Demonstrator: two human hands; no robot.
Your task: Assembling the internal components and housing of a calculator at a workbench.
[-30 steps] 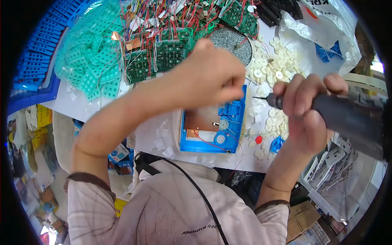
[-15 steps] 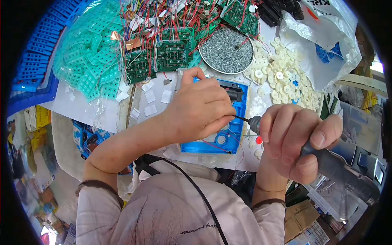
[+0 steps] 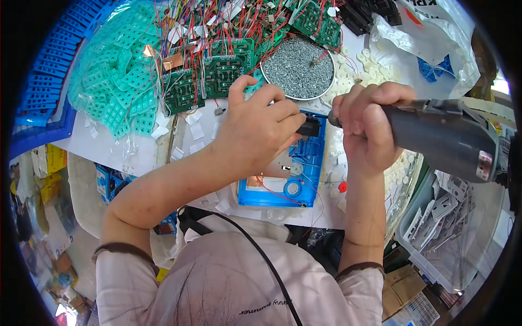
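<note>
A blue plastic housing lies in front of me, with thin red wires, a round ring and a metal plate in it. My left hand rests over its upper left part, fingers curled in, fingertips at a black part near the housing's upper edge. What the fingers pinch is hidden beneath the hand. My right hand is wrapped round a dark grey electric screwdriver, held almost level. Its front end points left toward the black part; I cannot tell whether the bit touches anything.
Beyond the housing stands a round dish of small screws. Green circuit boards with tangled wires lie left of it, then teal keypads in plastic. White round parts spread at right, above a clear bin of metal strips.
My right hand has moved up and away from me, swinging the screwdriver from a downward slant to nearly level. My left hand has shifted slightly, uncovering more of the metal plate.
</note>
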